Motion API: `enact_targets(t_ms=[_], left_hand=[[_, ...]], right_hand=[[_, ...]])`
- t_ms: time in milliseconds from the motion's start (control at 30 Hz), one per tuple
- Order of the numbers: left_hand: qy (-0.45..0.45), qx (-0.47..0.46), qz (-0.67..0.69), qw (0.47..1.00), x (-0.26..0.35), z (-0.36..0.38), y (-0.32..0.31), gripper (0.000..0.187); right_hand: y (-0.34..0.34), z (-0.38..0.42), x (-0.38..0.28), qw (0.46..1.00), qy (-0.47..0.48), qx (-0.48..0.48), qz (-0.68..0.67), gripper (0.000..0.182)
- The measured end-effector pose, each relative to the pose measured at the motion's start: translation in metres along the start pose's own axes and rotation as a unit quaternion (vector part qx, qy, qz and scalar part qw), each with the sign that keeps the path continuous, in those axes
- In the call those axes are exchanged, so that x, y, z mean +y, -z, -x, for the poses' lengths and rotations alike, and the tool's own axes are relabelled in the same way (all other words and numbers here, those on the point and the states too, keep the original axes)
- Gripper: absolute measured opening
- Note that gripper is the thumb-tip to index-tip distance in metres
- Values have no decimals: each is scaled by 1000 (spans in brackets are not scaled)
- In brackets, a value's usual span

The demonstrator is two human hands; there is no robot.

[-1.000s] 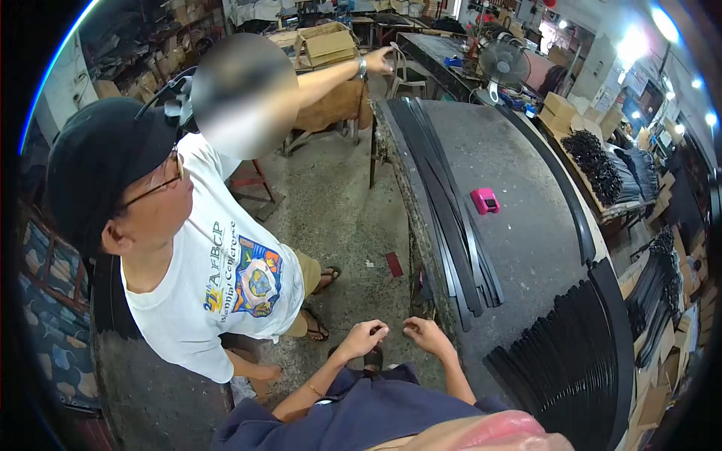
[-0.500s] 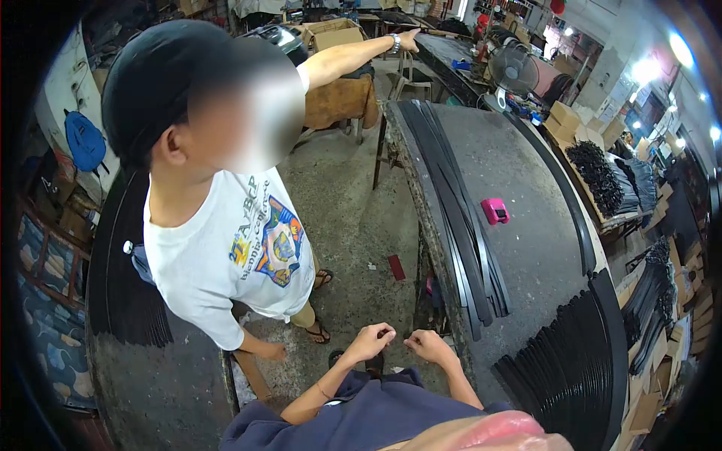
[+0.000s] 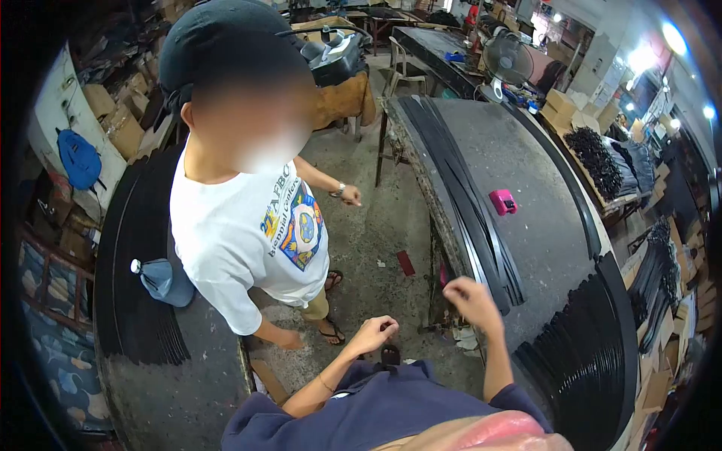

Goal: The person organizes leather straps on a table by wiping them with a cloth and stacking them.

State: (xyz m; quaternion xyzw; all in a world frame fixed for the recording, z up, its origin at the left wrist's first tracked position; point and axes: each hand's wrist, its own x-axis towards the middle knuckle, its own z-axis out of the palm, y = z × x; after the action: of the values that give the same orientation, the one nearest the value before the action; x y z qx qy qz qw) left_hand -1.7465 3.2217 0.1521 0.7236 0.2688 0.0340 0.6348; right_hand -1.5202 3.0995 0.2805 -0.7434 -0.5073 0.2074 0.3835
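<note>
My left hand (image 3: 374, 335) is held in front of my body over the gap between two tables, its fingers curled closed with nothing visible in them. My right hand (image 3: 474, 302) is raised beside the right table's near corner, fingers loosely bent and apart, empty. Nearest to it, long flat black strips (image 3: 470, 203) lie lengthwise along that table's edge. Right of my right forearm a fanned row of narrow black strips (image 3: 583, 353) covers the table's near end. A small pink object (image 3: 502, 201) with a dark part rests on the tabletop (image 3: 541, 255).
A person (image 3: 248, 218) in a white T-shirt and dark cap stands close on my left. Behind them, a left table (image 3: 177, 391) bears black strips and a bluish bag-wrapped bottle (image 3: 167, 282). A fan (image 3: 508, 60), a chair (image 3: 406, 71) and cardboard boxes (image 3: 560, 109) stand farther off.
The person's outstretched pointing arm has dropped to their side. My right hand has risen and moved right, away from my left, its fingers loosening. The view has shifted slightly.
</note>
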Motion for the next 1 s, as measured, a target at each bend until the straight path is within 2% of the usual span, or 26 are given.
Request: enact_targets(t_ms=[67,133,167,200,233,267,300,433,500,600,700,800,867,933,967,1000], left_hand=[[-16,-29,-6,999,-9,-4,3,27],[-26,-46,-21,998,-5,-4,3,27],[-36,-54,-30,997,-4,-2,-1,28],[-34,-60,-36,997,-3,-4,-2,28],[-52,-71,-43,995,-3,-7,-4,28],[-69,-81,-48,993,-1,-11,-5,28],[-65,-91,-70,991,6,-13,-6,28],[-55,-110,-76,990,17,-23,-9,29],[-75,-104,-76,989,16,-31,-11,29],[-55,-64,-64,994,24,-41,-18,27],[-56,-56,-15,997,22,-56,-29,26],[-41,-97,-53,993,26,-75,-44,25],[-86,-131,-97,983,36,-76,-51,25],[-185,-166,-106,963,45,-94,-55,25],[-203,-166,-105,959,43,-100,-62,24],[-185,-185,-124,957,35,-107,-64,24]], right_hand=[[42,-9,-53,993,70,82,49,8],[85,-4,-106,957,174,220,78,11],[103,8,-133,924,239,276,115,11],[116,18,-149,900,287,322,65,9],[128,27,-167,857,370,351,72,16],[141,35,-180,817,434,368,97,23],[170,45,-192,790,505,304,168,28],[194,63,-241,653,650,323,219,28],[196,60,-252,613,683,315,240,28],[207,64,-264,580,700,315,274,28],[215,71,-267,571,690,320,309,28],[227,81,-267,572,668,332,342,28],[238,86,-266,576,652,341,356,28],[233,94,-266,556,654,344,382,28],[238,100,-267,549,653,341,396,28],[235,104,-266,543,649,343,406,28]])
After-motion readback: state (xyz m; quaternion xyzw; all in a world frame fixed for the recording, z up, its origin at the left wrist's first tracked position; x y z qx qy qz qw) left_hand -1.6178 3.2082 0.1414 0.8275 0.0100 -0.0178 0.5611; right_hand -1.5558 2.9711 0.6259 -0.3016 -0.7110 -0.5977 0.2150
